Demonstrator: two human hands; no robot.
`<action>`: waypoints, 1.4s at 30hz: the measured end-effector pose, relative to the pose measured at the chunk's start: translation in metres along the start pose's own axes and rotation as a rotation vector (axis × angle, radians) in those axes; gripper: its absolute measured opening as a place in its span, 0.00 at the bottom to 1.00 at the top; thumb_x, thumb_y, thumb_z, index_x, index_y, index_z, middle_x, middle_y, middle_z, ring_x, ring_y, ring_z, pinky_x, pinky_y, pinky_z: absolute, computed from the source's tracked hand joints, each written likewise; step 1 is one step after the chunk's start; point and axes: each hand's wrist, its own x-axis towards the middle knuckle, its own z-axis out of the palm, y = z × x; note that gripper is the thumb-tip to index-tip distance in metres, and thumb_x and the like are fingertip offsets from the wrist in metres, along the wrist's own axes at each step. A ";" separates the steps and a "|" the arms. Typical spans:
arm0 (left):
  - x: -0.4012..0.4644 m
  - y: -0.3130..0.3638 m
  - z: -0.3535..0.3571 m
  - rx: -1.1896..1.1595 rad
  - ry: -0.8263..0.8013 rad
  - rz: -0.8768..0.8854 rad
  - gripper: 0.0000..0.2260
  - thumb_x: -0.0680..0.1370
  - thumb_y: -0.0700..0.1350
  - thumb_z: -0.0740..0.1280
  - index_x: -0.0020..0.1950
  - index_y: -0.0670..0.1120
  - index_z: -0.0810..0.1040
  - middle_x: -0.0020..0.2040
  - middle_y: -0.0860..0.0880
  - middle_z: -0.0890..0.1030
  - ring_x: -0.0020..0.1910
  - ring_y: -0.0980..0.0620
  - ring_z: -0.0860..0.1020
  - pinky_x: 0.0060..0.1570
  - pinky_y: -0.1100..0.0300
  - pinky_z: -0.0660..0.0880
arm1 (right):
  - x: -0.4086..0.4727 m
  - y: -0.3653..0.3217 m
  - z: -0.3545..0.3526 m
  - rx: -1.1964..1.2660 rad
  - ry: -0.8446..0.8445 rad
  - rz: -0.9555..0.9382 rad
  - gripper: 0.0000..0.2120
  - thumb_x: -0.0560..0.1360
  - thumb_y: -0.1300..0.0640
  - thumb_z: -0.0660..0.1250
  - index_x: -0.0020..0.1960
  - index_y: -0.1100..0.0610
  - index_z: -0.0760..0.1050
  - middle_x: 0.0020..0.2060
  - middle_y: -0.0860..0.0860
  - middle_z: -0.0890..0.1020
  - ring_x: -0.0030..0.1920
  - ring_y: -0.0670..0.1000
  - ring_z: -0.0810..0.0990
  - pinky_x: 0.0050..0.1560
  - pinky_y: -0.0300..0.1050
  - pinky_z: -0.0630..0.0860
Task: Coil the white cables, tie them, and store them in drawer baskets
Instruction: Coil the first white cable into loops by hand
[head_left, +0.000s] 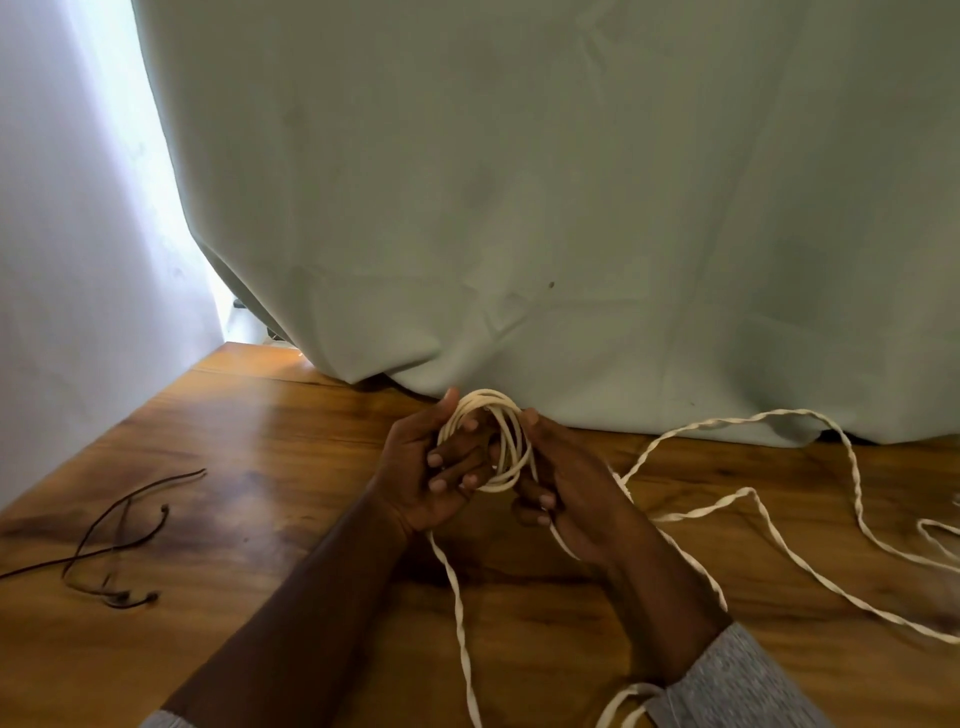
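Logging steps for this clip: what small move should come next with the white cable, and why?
Probably another wrap: the right hand feeds slack onto the coil held by the left hand. Only a few loops are made, and much white cable lies loose on the table.

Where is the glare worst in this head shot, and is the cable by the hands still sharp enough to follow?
Head view: worst at the upper left, where daylight blows out the gap beside the curtain, plus a soft sheen on the wooden table. The white cable coil between the left hand and right hand reads clearly; its loose loops blur at the right edge, where wide-angle bending is strongest.
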 end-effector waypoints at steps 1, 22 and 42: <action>0.000 -0.001 0.000 0.023 0.020 0.008 0.15 0.76 0.53 0.71 0.40 0.42 0.78 0.20 0.52 0.68 0.16 0.56 0.69 0.28 0.61 0.73 | 0.000 0.000 0.000 0.010 -0.008 -0.019 0.13 0.77 0.47 0.65 0.49 0.56 0.79 0.32 0.53 0.73 0.22 0.44 0.61 0.25 0.38 0.56; 0.001 -0.012 0.022 0.037 0.206 -0.014 0.19 0.81 0.55 0.58 0.36 0.46 0.73 0.21 0.53 0.63 0.17 0.58 0.63 0.25 0.63 0.70 | -0.004 -0.007 -0.010 -0.080 0.128 -0.001 0.12 0.65 0.47 0.75 0.42 0.55 0.82 0.33 0.54 0.76 0.25 0.46 0.67 0.22 0.37 0.57; -0.002 0.018 -0.007 -0.226 0.076 0.253 0.22 0.82 0.44 0.63 0.69 0.29 0.71 0.34 0.48 0.73 0.29 0.54 0.73 0.46 0.57 0.77 | -0.020 -0.028 -0.018 -1.686 0.089 -0.179 0.21 0.82 0.37 0.48 0.45 0.45 0.75 0.42 0.45 0.82 0.43 0.46 0.79 0.42 0.45 0.74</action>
